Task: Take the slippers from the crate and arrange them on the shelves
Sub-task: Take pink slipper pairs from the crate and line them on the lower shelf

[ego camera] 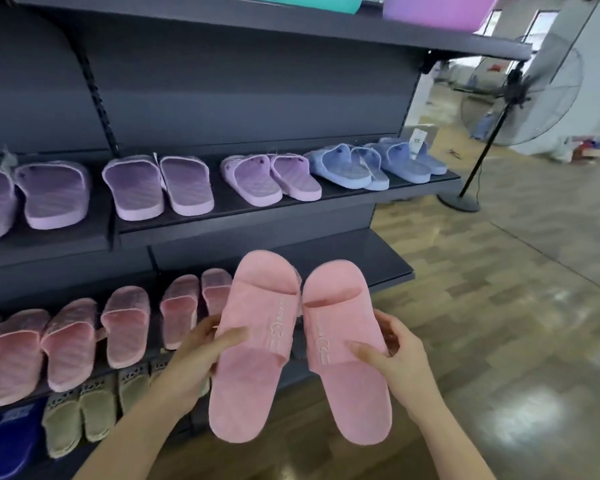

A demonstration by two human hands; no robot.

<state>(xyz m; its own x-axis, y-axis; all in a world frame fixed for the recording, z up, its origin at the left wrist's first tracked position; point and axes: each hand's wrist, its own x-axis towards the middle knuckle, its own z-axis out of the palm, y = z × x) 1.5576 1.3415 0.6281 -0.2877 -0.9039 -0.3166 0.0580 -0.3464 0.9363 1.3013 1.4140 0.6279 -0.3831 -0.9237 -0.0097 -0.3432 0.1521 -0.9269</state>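
Note:
I hold two pink slippers side by side in front of the dark shelving. My left hand (201, 355) grips the left pink slipper (253, 344) by its strap, thumb on top. My right hand (392, 355) grips the right pink slipper (343, 362) the same way. Both slippers point toes up toward the lower shelf (388, 268), whose right end is bare. More pink slippers (70, 348) line that shelf to the left. The crate is not in view.
The middle shelf (395, 183) carries purple slippers (160, 185) and blue slippers (378, 162). Beige slippers (84, 417) and dark blue slippers (7, 441) sit lowest. Tubs stand on the top shelf (440, 8). A standing fan (513, 95) is on the floor to the right.

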